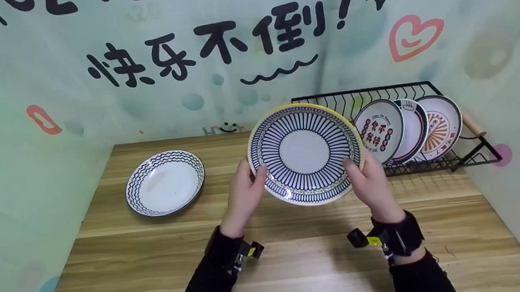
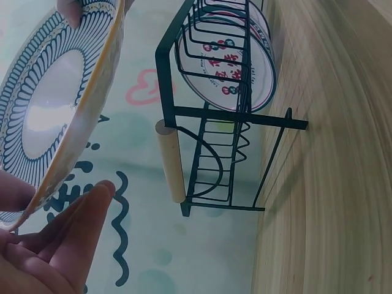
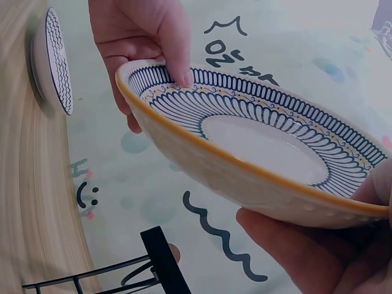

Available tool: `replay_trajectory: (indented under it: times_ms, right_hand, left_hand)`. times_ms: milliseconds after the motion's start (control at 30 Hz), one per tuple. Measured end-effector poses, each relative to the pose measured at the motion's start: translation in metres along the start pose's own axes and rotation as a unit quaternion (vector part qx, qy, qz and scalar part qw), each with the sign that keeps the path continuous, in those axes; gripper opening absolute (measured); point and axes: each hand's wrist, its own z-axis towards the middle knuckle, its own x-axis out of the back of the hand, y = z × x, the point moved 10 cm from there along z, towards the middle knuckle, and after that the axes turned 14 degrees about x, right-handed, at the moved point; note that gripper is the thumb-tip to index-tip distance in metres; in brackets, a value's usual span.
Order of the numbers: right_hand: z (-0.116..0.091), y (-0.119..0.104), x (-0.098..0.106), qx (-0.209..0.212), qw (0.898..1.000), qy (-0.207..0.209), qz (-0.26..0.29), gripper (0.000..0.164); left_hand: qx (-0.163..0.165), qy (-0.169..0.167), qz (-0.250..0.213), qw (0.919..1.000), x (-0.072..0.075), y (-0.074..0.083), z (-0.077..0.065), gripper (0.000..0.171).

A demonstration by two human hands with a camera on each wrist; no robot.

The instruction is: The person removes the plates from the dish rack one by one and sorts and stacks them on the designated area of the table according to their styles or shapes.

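Both hands hold a round plate (image 1: pixel 304 151) with a yellow rim and a dark blue petal pattern, raised above the table and tilted toward the head camera. My left hand (image 1: pixel 246 190) grips its left edge, thumb on the upper face and fingers beneath. On the opposite edge my right hand (image 1: pixel 370 182) pinches the rim in the same manner. In the right wrist view the plate (image 3: pixel 263 144) shows its pale, bumpy underside and the left hand (image 3: pixel 144 37) at its far end. Part of the black dish rack (image 1: pixel 427 84) is hidden behind the plate.
Three patterned plates lean in the rack's right part, the nearest being a plate with red characters (image 1: pixel 379 132). A wooden handle (image 1: pixel 471 123) sits on the rack's right end. A wavy-rimmed dish (image 1: pixel 165 183) lies on the wooden table (image 1: pixel 157 256) at the left. A printed cloth (image 1: pixel 219 98) backs the table.
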Motion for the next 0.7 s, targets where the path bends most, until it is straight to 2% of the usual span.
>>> replay_trajectory:
  times_ms: [167, 500, 700]
  right_hand:
    - [0.0, 0.0, -0.002, -0.001, 1.0, -0.004, 0.019, 0.038]
    - [-0.002, 0.001, -0.001, -0.024, 0.999, 0.002, 0.049, 0.043]
    - [-0.002, 0.001, -0.002, -0.032, 0.998, -0.002, 0.06, 0.046]
  left_hand:
    - [-0.015, 0.016, 0.034, 0.9992, 0.002, 0.003, -0.002, 0.024]
    - [-0.02, 0.033, 0.042, 0.9984, 0.007, 0.011, -0.007, 0.016]
    - [-0.01, 0.024, 0.03, 0.9992, 0.008, 0.013, -0.008, 0.018]
